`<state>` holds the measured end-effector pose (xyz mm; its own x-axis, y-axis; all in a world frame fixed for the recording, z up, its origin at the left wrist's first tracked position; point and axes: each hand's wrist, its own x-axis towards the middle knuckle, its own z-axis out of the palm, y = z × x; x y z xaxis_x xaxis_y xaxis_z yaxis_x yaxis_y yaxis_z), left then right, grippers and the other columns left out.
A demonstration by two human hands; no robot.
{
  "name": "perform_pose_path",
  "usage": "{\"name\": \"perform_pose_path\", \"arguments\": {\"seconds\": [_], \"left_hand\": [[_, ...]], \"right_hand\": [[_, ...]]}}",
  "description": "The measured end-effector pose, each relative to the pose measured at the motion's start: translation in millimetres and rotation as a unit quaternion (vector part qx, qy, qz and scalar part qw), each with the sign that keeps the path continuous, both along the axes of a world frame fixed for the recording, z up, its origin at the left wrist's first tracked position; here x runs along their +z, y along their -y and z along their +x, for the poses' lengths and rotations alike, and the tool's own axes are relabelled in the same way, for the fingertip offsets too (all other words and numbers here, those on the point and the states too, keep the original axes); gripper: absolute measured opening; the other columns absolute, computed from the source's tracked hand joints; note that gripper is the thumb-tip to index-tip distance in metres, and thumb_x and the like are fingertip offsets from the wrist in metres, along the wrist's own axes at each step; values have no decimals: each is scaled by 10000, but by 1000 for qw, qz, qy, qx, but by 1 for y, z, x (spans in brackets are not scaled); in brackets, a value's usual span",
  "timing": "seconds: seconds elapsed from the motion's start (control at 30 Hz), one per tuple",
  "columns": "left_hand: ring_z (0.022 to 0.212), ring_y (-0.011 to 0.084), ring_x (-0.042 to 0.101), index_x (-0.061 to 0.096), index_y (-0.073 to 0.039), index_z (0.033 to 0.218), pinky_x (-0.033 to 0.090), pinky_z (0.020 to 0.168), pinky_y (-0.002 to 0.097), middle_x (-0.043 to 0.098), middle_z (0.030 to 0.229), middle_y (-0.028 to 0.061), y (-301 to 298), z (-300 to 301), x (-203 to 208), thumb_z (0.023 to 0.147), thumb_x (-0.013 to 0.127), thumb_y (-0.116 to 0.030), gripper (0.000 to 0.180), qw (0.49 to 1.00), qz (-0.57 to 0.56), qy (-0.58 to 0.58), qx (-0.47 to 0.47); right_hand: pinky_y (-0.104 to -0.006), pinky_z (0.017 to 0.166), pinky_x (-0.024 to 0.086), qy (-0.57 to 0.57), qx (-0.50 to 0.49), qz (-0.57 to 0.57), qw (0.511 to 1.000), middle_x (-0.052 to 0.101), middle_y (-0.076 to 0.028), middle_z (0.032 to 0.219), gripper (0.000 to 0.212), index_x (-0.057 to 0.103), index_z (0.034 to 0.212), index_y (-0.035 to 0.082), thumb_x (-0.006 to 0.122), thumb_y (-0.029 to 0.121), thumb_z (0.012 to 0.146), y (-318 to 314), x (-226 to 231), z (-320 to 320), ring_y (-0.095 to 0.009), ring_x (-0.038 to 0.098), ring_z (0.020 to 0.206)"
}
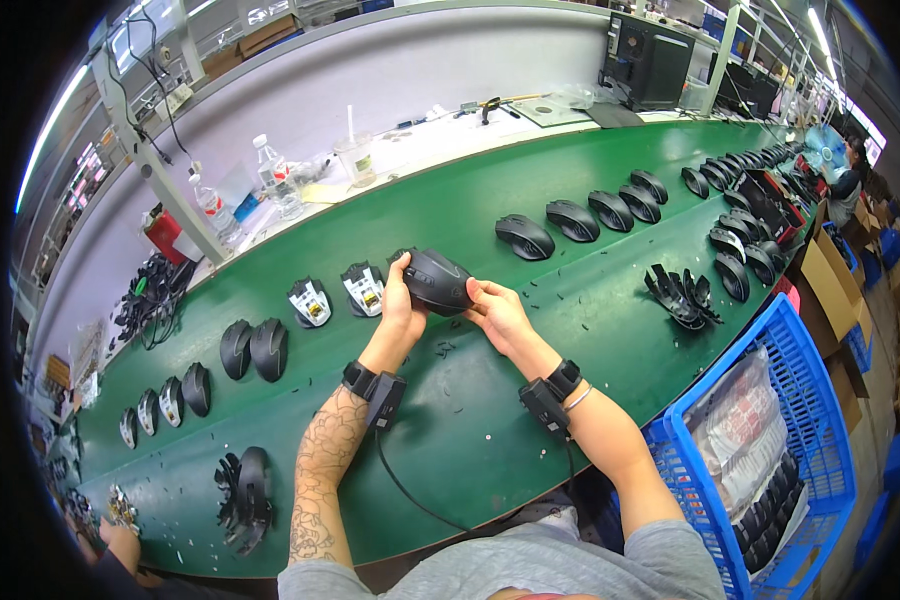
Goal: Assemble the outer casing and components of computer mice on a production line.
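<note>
Between both hands I hold a black computer mouse (436,282) above the green bench. My left hand (401,305) grips its left end, fingers mostly hidden behind it. My right hand (498,312) pinches the right end with thumb and fingers. Just left of it, two opened mice with white and yellow insides, one nearer my hand (361,288) and one farther left (310,303), lie on the bench. Another dark mouse is partly hidden behind my left hand. Small black scraps (446,349) lie on the surface below my hands.
Rows of black mice (572,221) line the green bench (440,440). Piles of black plastic parts lie at right (682,298) and lower left (246,498). A blue basket (685,450) stands at my right. Bottles (278,180) and a cup (355,160) stand behind. Another person's hand (120,543) is at far lower left.
</note>
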<state>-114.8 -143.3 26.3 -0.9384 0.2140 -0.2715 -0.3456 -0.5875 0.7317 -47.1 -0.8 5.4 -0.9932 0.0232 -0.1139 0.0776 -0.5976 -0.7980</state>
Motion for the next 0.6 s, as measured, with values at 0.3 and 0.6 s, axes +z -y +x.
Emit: {"name": "perform_pose_path", "arguments": {"seconds": [0.3,0.6], "left_hand": [[981,256,557,514,-8,1102,476,858,435,565,1067,141,-3,12,14,879,559,-293,365,989,-45,-46,-131],[922,295,595,492,24,1099,515,804,472,574,1023,173,-20,-16,10,894,538,-130,261,995,-35,55,-77]], "right_hand": [[-326,774,458,75,-69,-29,994,620,-62,903,364,596,929,3,658,345,821,-10,-2,-7,-179,581,817],[-310,654,496,63,-63,100,991,625,-74,863,514,593,967,-33,640,454,811,-19,11,-10,-176,613,740]]}}
